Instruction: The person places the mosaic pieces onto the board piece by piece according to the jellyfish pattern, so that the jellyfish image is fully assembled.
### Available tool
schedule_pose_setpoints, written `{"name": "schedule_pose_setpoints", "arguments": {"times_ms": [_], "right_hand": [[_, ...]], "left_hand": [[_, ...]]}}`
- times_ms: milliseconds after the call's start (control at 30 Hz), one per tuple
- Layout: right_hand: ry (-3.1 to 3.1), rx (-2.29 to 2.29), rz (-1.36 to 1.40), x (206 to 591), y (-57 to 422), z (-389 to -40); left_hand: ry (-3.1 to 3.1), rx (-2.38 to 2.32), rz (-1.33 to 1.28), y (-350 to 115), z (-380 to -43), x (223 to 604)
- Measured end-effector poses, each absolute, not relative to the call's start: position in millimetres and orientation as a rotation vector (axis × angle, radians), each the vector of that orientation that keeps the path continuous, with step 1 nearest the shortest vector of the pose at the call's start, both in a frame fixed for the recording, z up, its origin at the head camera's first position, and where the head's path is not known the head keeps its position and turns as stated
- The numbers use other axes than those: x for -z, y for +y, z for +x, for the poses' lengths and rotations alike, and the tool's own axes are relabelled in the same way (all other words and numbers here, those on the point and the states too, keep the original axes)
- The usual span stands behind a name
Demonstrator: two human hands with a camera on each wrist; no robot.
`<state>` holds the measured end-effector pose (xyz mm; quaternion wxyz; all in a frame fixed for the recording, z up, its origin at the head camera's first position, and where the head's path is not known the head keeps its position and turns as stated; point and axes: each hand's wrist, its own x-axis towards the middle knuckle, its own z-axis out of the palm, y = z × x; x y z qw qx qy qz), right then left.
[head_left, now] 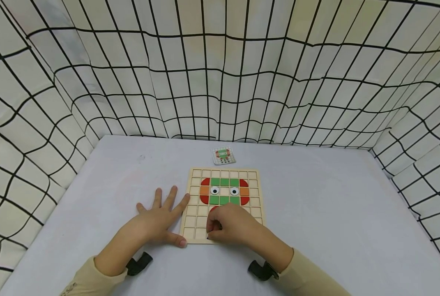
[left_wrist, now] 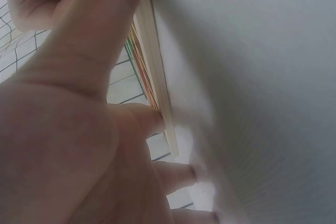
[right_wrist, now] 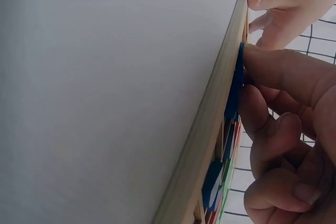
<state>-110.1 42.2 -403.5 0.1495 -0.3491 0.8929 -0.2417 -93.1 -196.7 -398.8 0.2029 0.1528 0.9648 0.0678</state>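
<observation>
A wooden grid board [head_left: 190, 222] lies on the white table, with red, orange and green tiles and two eye pieces [head_left: 234, 191] set in its upper cells. My left hand [head_left: 156, 222] is spread at the board's left side, its thumb and index finger touching the edge. Over the lower part of the board, my right hand [head_left: 234, 224] pinches a dark blue tile [right_wrist: 235, 85], best seen in the right wrist view. Another blue piece [right_wrist: 211, 179] sits in the board nearby. The right hand hides several lower cells in the head view.
A small picture card [head_left: 223, 155] with a similar coloured pattern lies just beyond the board. Black netting [head_left: 220, 74] over pale walls surrounds the table [head_left: 316, 205] at the back and both sides. A black camera mount [head_left: 261, 271] sits below the right wrist.
</observation>
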Motion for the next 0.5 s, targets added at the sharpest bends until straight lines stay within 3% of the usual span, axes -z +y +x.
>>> {"name": "schedule_pose_setpoints", "arguments": {"times_ms": [500], "right_hand": [[2.603, 0.911, -0.831, 391.9, 73.6, -123.1]], "left_hand": [[2.687, -0.189, 0.419, -194.1, -95.3, 396.8]]}}
